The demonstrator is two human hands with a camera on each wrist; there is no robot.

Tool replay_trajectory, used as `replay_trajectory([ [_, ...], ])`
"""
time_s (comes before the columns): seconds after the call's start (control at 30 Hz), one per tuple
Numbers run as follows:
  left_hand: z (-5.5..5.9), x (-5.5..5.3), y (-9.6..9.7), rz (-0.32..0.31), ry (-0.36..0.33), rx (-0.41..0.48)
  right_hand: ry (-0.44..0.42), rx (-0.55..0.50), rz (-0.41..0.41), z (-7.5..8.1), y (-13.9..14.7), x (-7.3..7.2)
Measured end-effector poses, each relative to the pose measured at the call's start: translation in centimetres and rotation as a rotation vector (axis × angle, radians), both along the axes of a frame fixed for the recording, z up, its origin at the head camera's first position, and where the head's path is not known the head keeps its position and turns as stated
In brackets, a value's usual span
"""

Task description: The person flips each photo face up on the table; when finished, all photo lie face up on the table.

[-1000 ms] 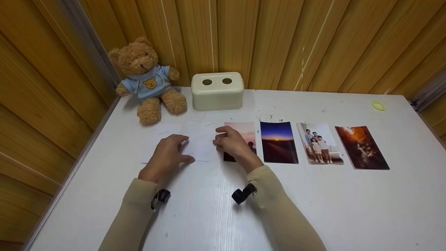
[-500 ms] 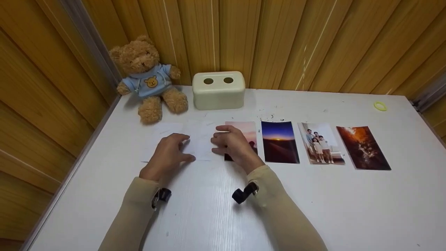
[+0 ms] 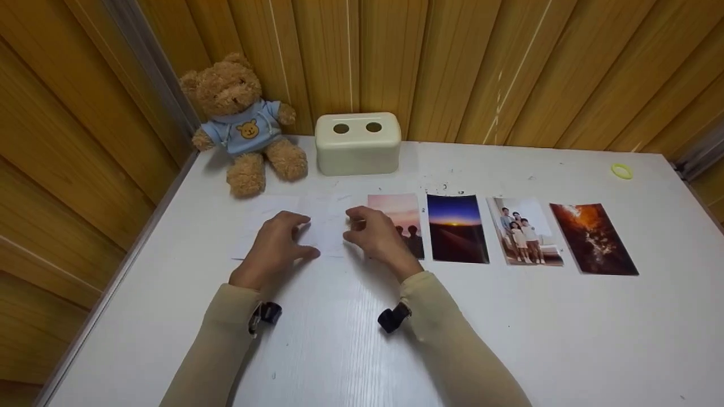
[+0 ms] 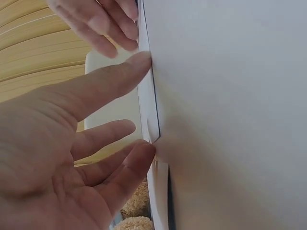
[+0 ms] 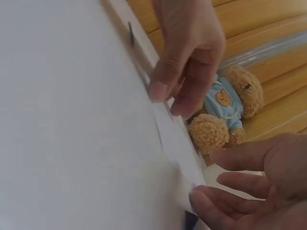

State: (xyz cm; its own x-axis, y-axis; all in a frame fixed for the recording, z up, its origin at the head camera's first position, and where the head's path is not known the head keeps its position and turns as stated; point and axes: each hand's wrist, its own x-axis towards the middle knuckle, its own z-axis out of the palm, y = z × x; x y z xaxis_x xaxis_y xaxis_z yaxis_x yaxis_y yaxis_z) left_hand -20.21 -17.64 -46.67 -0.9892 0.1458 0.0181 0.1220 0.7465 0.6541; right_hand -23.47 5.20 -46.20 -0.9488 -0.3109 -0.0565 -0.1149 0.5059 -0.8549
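Two white sheets lie side by side on the table, the left sheet (image 3: 251, 226) partly under my left hand (image 3: 271, 246) and the right sheet (image 3: 330, 229) between both hands. My left thumb and fingertips rest spread apart on the right sheet; in the left wrist view they touch its near surface. My right hand (image 3: 374, 234) is at that sheet's right edge, its fingertips right at the edge in the right wrist view. It partly covers a pink-sky photo (image 3: 396, 209) with dark silhouettes.
To the right lie a sunset photo (image 3: 457, 229), a family photo (image 3: 523, 232) and an orange-brown photo (image 3: 594, 237). A teddy bear (image 3: 240, 124) in a blue hoodie and a cream holder (image 3: 358, 150) with two holes stand behind. A yellow ring (image 3: 621, 171) lies at the back right.
My right fingers have bent and shifted slightly, showing more of the pink-sky photo. My left hand stays in nearly the same place. The head view has shifted a little.
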Motion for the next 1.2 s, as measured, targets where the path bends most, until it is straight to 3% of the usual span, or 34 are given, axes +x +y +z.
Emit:
replay_trajectory([
  [0.27, -0.1, -0.1, -0.3, -0.015, 0.024, 0.011, 0.212, 0.189, 0.121, -0.9, -0.5, 0.6],
  [0.43, 0.0, -0.2, -0.1, -0.02, 0.031, 0.005, 0.3, 0.385, 0.19, -0.8, -0.7, 0.4],
  [0.57, 0.0, -0.1, 0.0, -0.026, 0.042, -0.015, 0.263, 0.506, 0.219, -0.5, -0.7, 0.6],
  [0.73, 0.1, -0.1, 0.3, -0.018, 0.032, -0.057, 0.247, 0.561, 0.256, -0.4, -0.4, 0.8],
  [1.0, 0.2, -0.1, 0.6, -0.063, 0.087, -0.11, 0.269, 0.567, 0.296, -0.7, 0.2, 0.8],
  [1.2, 0.2, 0.0, 0.5, -0.053, 0.086, -0.101, 0.236, 0.559, 0.309, -0.8, 0.5, 0.6],
])
